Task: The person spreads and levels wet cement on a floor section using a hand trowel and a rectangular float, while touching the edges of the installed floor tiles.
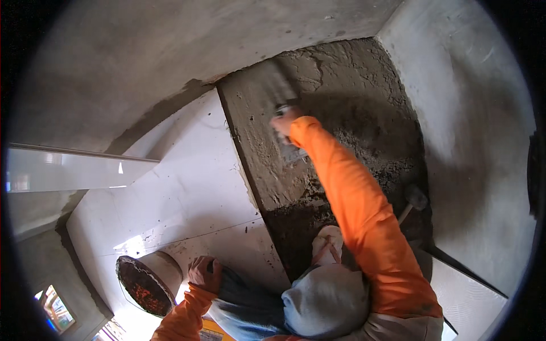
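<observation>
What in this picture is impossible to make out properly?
In the head view:
Flat grey metal trowel: blade blurred; grip mostly hidden by the right hand.
Pale-handled dark mallet: handle's lower end hidden behind the orange right sleeve.
Yellow object, bottom: cut off by the lower edge.
Dark object, far right: lost in the black fisheye rim.

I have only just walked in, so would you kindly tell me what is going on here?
A person in orange sleeves holds a flat trowel, blurred in the picture, in the right hand, over grey mortar spread on the floor near a corner. The left hand rests by the person's jeans, beside a bucket. White tiles cover the floor left of the mortar, and a mallet lies near the right-hand wall.
</observation>
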{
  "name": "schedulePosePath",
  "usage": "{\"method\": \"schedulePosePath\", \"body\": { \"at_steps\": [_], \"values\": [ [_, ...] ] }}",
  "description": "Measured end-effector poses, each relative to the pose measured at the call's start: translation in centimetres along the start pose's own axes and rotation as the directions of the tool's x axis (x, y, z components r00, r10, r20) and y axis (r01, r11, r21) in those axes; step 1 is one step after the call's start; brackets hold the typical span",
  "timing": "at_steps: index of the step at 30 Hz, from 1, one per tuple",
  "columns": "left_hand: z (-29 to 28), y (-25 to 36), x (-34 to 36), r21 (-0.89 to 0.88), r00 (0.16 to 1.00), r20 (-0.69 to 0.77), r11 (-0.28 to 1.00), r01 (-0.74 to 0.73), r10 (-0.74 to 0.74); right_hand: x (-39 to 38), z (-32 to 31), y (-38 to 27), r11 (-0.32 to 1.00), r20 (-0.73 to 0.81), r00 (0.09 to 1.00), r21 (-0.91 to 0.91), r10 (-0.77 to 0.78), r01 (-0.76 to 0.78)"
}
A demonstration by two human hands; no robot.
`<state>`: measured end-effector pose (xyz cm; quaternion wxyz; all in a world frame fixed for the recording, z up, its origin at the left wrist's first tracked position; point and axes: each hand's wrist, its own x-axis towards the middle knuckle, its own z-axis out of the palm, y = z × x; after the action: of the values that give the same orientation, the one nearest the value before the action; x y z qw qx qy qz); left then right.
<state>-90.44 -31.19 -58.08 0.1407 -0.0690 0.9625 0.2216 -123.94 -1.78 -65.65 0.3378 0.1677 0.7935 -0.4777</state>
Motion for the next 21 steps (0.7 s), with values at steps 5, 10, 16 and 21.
{"method": "schedulePosePath", "body": {
  "at_steps": [5, 10, 16, 21],
  "values": [
    [-0.3, 0.9, 0.4, -0.028, 0.998, -0.039, 0.999, -0.039, 0.038, 2.7, -16.4, 7.3, 0.96, -0.299, 0.94, 0.267, 0.163, -0.081],
    [-0.2, 2.4, 1.4, -0.007, 0.997, -0.013, 0.998, -0.07, 0.07, -1.6, -12.8, 6.5, 0.925, -0.178, 0.979, 0.38, 0.097, -0.022],
    [1.5, 1.3, 1.5, 0.102, 0.999, 0.014, 0.994, -0.05, 0.049, -1.5, -4.7, 2.1, 0.904, 0.063, 0.98, -0.38, -0.187, 0.196],
    [2.0, 2.6, 1.8, 0.156, 0.998, 0.029, 0.986, -0.059, 0.055, 0.9, -19.7, 5.5, 0.998, -0.143, 0.989, -0.045, 0.044, -0.05]
  ]
}}
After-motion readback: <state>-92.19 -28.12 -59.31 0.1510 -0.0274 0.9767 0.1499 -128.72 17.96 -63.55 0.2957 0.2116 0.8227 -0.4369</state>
